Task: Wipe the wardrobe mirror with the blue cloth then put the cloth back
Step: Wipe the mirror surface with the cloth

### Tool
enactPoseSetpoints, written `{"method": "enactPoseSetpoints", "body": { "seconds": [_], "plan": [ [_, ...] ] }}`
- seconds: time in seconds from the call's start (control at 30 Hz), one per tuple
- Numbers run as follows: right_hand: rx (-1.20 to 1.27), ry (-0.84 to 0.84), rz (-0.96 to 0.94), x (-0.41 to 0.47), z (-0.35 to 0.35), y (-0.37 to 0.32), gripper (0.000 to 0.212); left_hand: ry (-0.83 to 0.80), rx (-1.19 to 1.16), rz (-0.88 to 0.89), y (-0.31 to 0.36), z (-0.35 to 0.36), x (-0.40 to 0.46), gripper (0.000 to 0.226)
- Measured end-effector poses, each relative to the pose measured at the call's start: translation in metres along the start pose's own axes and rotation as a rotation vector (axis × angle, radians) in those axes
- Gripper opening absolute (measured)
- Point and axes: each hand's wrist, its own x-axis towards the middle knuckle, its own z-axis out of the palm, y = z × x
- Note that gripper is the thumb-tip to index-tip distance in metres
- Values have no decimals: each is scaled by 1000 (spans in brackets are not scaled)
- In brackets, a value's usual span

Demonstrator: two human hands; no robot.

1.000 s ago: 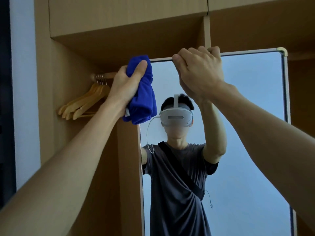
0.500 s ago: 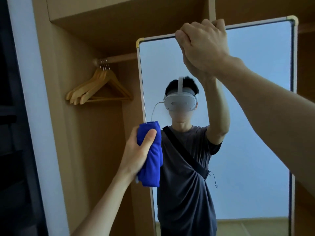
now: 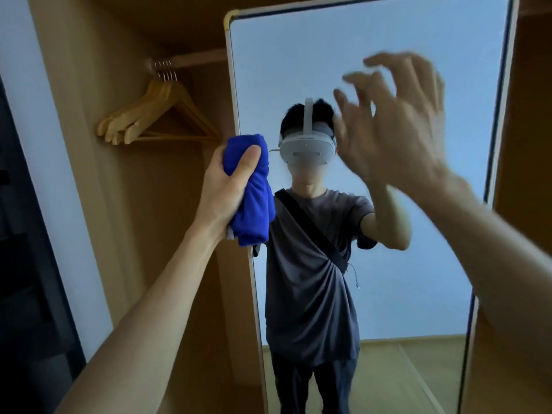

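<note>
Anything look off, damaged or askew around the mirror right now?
Nothing stands out. The mirror looks intact, the wooden hangers hang on their rail, and the left hand grips the bunched blue cloth. The right hand is blurred, fingers spread.

A light brown wooden wardrobe interior (image 3: pixel 125 204) fills the left and middle of the view, its panels plain and matte. Near the top of this compartment a pale wooden hanging rail (image 3: pixel 197 58) runs across, and a bunch of light wooden coat hangers (image 3: pixel 155 118) hangs from it by metal hooks, pressed close together. Left of the wardrobe stands a white wall strip (image 3: pixel 44 162), and beyond it a dark, shadowed area (image 3: pixel 21 294). The light is soft and even.
</note>
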Motion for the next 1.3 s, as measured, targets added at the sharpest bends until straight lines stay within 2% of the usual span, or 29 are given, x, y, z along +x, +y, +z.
{"method": "enactPoseSetpoints", "body": {
  "seconds": [0.13, 0.3, 0.37, 0.5, 0.63, 0.73, 0.9, 1.03, 1.1, 1.17, 1.3],
  "plan": [
    [51, -152, 25, -98, -23, -26, 26, -44, 22, -51, -46, -9, -43, 42],
    [70, -338, 100, -186, -32, -45, 36, -47, 25, -219, -104, -16, -107, 73],
    [49, -368, 95, -195, -31, -46, 40, -42, 48, -231, -108, -17, -113, 66],
    [25, -339, 96, -197, -27, -46, 41, -36, 66, -144, -85, -13, -86, 37],
    [10, -340, 99, -201, -24, -47, 43, 22, 42, -113, -43, -5, -39, 44],
    [9, -344, 97, -201, -23, -47, 41, -4, 61, -96, -29, -6, -19, 46],
    [17, -351, 97, -204, -24, -46, 45, -42, 38, -101, -69, -12, -60, 53],
    [13, -360, 94, -204, -24, -45, 44, -47, 4, -266, -123, -18, -136, 77],
    [8, -354, 85, -204, -24, -45, 43, -44, 22, -312, -141, -19, -160, 82],
    [6, -346, 73, -204, -24, -44, 44, -56, 47, -317, -145, -22, -162, 80],
    [-4, -337, 72, -206, -21, -45, 44, -68, 61, -275, -123, -20, -128, 53]
  ]
}}
